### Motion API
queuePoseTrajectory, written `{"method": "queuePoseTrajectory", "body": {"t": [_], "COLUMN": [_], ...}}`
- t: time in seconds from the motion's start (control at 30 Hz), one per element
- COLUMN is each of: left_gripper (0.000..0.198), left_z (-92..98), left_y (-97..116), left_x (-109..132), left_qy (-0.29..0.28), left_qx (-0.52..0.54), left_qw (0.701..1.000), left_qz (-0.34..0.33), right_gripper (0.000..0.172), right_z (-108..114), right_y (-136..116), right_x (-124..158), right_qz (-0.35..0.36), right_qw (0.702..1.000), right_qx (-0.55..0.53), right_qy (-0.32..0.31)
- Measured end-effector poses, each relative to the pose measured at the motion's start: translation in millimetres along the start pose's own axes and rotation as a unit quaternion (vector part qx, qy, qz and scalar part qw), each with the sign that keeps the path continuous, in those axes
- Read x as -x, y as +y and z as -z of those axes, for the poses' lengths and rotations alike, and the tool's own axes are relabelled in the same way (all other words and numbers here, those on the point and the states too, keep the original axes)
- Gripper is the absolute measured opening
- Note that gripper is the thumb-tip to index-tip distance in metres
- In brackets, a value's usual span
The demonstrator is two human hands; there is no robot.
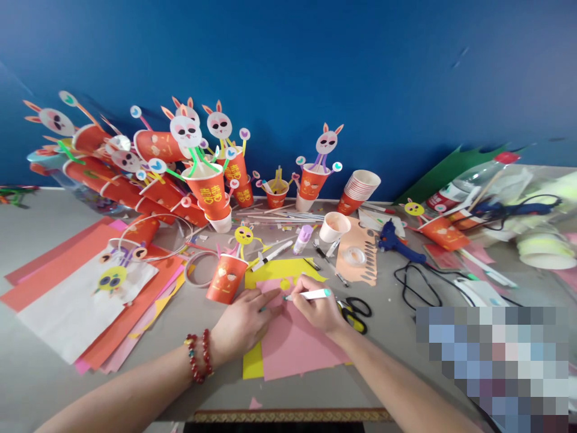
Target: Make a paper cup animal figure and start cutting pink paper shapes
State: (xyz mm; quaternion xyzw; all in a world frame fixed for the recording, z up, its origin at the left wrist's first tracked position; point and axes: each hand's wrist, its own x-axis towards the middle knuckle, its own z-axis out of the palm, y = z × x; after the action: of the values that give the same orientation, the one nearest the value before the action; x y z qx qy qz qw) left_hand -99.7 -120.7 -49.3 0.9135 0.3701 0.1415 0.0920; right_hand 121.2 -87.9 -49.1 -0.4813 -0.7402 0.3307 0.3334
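Note:
My right hand (315,305) grips a white marker with a green end (316,294), its tip low over a pink paper sheet (300,343). The sheet lies on a yellow sheet (251,363), and a small yellow round piece (285,284) rests near its top edge. My left hand (247,319) lies across the pink sheet's left side with fingers stretched out; a teal bit shows between them, too small to make out. Just beyond the left hand stands a red paper cup (226,278) bearing a yellow rabbit face (244,234). Black-handled scissors (355,314) lie right of my right hand.
Red cups with white rabbit faces (186,132) crowd the back left. Coloured paper sheets (67,300) lie left. A glue stick (303,239), white cup (335,227) and stacked cups (359,190) stand ahead. A blue glue gun (399,243) and its cord lie right.

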Motion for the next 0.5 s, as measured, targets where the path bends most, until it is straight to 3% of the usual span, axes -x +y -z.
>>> {"method": "queuePoseTrajectory", "body": {"t": [0.3,0.5], "left_gripper": [0.041,0.039], "left_z": [-0.6,1.6], "left_y": [-0.5,0.0], "left_x": [0.0,-0.9], "left_qy": [-0.002,-0.019], "left_qx": [-0.004,-0.009], "left_qw": [1.0,1.0], "left_qz": [-0.003,0.002], "right_gripper": [0.018,0.021], "right_z": [-0.7,-1.2], "right_y": [1.5,4.9], "right_x": [0.0,1.0], "right_qz": [0.0,0.001], "right_qw": [1.0,0.995], "right_qx": [-0.006,-0.051], "right_qy": [-0.001,0.081]}}
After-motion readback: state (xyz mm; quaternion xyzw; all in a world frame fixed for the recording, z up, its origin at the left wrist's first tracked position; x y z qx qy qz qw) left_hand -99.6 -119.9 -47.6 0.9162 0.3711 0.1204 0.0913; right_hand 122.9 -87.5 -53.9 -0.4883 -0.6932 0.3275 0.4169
